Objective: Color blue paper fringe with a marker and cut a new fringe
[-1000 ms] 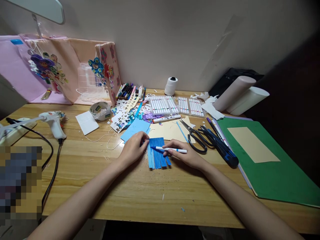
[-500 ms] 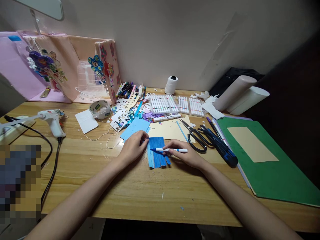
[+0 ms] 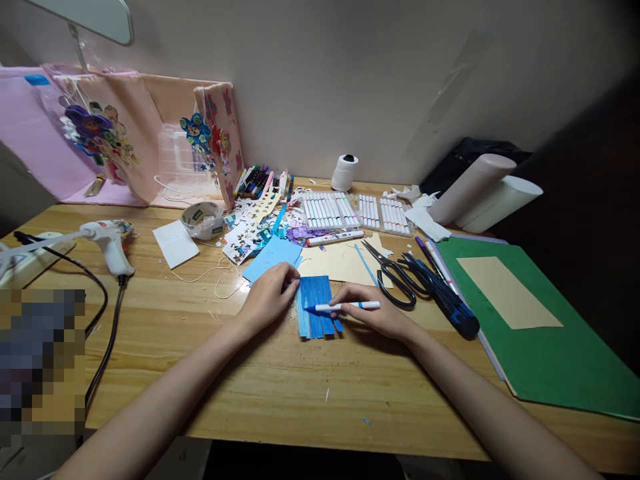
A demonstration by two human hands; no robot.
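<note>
A small blue paper piece [image 3: 316, 293], cut into strips at its lower edge, lies on the wooden table [image 3: 280, 380]. My left hand [image 3: 270, 297] presses its left edge down with the fingertips. My right hand [image 3: 373, 313] grips a white marker [image 3: 350, 306] with a blue tip, lying almost flat, its tip touching the lower left part of the blue paper. A light blue sheet [image 3: 273, 257] and a cream sheet [image 3: 340, 261] lie just behind.
Black scissors [image 3: 395, 270] and pens lie right of my hand, beside a green folder [image 3: 550, 353]. Marker trays [image 3: 355, 212], paper scraps, a tape roll [image 3: 201, 219], a white thread spool [image 3: 345, 172] sit behind. A glue gun [image 3: 107, 243] with cable lies left.
The marker tip has slid slightly down and right across the blue paper. My left hand stays pressed on the paper's edge.
</note>
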